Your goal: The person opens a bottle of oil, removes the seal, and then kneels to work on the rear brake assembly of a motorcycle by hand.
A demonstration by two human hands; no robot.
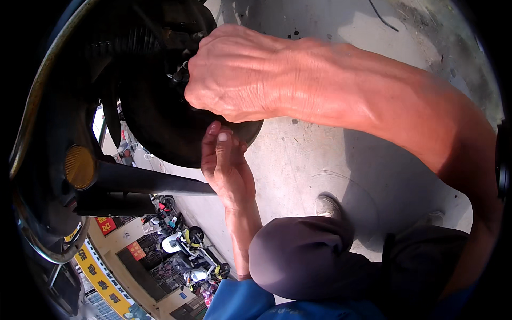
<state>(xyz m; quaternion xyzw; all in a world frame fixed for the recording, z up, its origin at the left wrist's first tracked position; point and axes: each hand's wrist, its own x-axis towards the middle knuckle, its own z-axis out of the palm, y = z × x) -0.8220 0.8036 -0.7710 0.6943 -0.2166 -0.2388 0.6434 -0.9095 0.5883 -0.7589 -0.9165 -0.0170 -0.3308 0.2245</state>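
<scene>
My right hand [229, 74] reaches in from the right, closed in a fist against the dark hub area of a wheel. Its fingers are hidden behind the back of the hand, so what it grips cannot be seen. Just below it is my left hand [226, 154], palm side showing, with thumb and fingers curled together beside the black tire [170, 138]. Whether anything small is pinched there I cannot make out. Small metal fittings [178, 74] show next to the right fist, and a dark coil spring [128, 42] lies farther left in shadow.
An amber round reflector [80, 167] sits at the end of a dark tube [152, 180] left of my left wrist. A curved metal rim [34, 101] bounds the far left. My bent knee [298, 256] is close below. Parked motorcycles [197, 250] stand beyond, near a building.
</scene>
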